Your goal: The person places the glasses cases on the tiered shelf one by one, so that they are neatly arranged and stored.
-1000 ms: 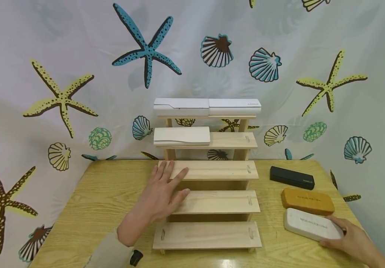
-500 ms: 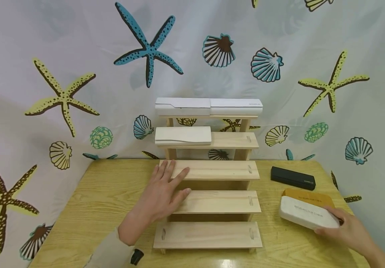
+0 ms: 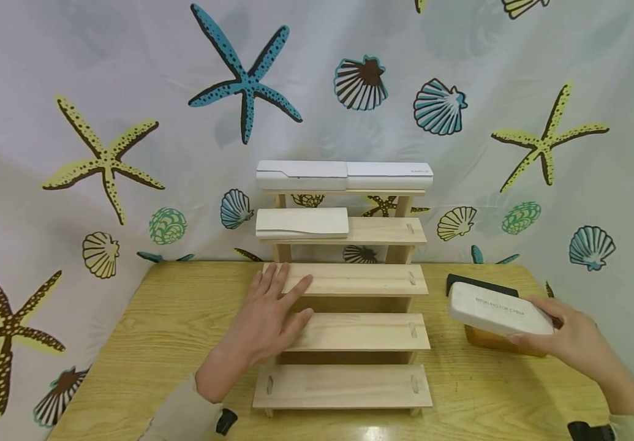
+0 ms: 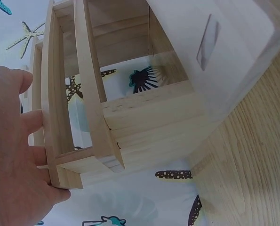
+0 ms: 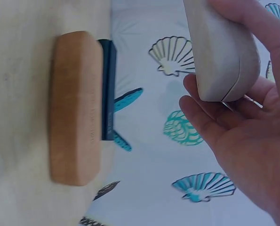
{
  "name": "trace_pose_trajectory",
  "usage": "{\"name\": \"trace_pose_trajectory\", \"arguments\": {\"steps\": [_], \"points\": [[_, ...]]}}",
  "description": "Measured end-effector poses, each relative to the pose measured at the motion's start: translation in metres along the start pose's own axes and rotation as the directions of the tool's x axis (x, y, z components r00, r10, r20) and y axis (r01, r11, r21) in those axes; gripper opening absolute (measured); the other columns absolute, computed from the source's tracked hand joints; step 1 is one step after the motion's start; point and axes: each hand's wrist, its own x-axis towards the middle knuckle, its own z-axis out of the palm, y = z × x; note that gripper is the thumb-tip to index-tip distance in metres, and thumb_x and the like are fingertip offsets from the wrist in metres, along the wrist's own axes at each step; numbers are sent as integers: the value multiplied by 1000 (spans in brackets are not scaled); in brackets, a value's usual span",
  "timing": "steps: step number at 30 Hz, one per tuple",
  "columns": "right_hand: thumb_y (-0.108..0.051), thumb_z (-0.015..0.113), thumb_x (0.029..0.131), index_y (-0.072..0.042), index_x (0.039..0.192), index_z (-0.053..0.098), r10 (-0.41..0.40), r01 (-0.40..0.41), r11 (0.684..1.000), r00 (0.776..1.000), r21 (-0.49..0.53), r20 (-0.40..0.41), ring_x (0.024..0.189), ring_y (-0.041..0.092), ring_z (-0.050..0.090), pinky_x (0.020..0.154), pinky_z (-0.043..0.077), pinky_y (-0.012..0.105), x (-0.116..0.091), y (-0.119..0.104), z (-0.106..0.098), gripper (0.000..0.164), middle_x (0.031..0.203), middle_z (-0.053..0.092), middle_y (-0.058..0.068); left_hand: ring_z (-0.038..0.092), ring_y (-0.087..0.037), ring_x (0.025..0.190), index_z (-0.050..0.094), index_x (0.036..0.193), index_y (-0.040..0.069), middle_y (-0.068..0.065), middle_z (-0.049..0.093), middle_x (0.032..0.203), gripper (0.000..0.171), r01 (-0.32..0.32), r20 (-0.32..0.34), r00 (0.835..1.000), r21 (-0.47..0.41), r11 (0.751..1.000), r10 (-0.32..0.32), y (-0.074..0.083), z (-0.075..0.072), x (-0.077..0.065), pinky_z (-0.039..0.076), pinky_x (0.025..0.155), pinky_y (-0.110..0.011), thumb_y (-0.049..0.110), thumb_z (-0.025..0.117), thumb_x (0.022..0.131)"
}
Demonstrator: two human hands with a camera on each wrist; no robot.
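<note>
A white glasses case [image 3: 498,309] with printed lettering is in my right hand [image 3: 573,334], gripped at its right end. It is lifted off the table and overlaps the brown glasses case [image 3: 501,340] in the head view. In the right wrist view, fingers and thumb hold the white glasses case [image 5: 224,61] from both sides, and its lid seam shows. My left hand [image 3: 264,312] rests with spread fingers on the left end of the middle tier of a wooden stepped rack [image 3: 350,331]. The left wrist view shows those fingertips along the edge of the rack [image 4: 100,132].
Two white cases [image 3: 300,177] [image 3: 388,177] lie end to end on the top tier. Another white case [image 3: 301,224] takes the left half of the tier below. A slim black case [image 3: 482,285] lies behind the brown one. Patterned cloth [image 3: 317,110] hangs around the wooden table [image 3: 184,312].
My right hand has lifted the white glasses case off the table and carried it up and slightly left, over the brown one. My left hand has stayed on the rack.
</note>
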Motion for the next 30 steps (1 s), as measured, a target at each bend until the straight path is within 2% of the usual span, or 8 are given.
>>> {"name": "trace_pose_trajectory", "arguments": {"steps": [1,6,8,11,14,22,28,30], "points": [[-46,89,85,-3,157,48,-2,2,1000,1000,10,1,104,14,59,73,50,20,3,-4,-4,94,149,54,28,25,-52,158,50,159,20,-30,33,167,59,1,0,1000,0,1000,-1,0,0,0,19,129,-65,47,54,107],[-45,88,86,-1,159,44,-35,35,999,999,4,-12,102,12,59,73,49,17,14,-21,-20,96,150,53,28,26,-52,158,50,159,20,-30,33,167,59,4,0,1000,-3,1000,-4,1,-1,0,19,129,-65,47,55,107],[-43,88,86,-4,158,47,-64,64,998,997,4,-32,92,3,56,71,50,19,18,-27,-24,92,143,58,22,26,-52,157,50,159,20,-30,33,167,59,5,0,1000,-4,1000,-5,1,-1,0,20,129,-64,47,55,107],[-39,89,86,-9,155,53,-105,106,994,993,9,-60,88,2,56,69,50,20,24,-37,-29,84,136,62,17,27,-52,157,50,159,20,-30,34,167,59,4,-1,1000,-1,1000,-4,1,-2,0,21,129,-65,47,55,107],[-39,90,85,-12,154,55,-127,127,992,989,-6,-73,89,8,57,68,49,22,31,-46,-34,81,136,63,16,27,-52,157,50,159,20,-30,34,167,59,3,-2,1000,3,1000,-3,1,-2,0,21,128,-65,46,55,107],[-49,89,83,-14,159,49,-124,122,992,991,-45,-48,108,27,56,78,47,33,52,-76,-41,92,148,56,19,27,-52,157,49,160,20,-30,33,167,59,-2,2,1000,5,1000,2,0,-2,0,22,128,-65,47,54,107],[-51,88,84,-16,158,50,-158,157,987,987,-36,-25,104,27,56,77,47,33,67,-96,-42,91,135,62,14,27,-52,157,49,160,20,-30,34,167,59,-5,2,1000,9,1000,5,-1,-1,-1,22,128,-66,47,54,107],[-50,88,84,-16,158,50,-172,171,985,985,-37,-20,105,27,56,78,48,34,72,-102,-42,91,138,63,14,27,-52,157,49,160,20,-30,33,167,59,-4,1,1000,10,1000,4,-1,0,-1,22,128,-66,47,54,107]]}}
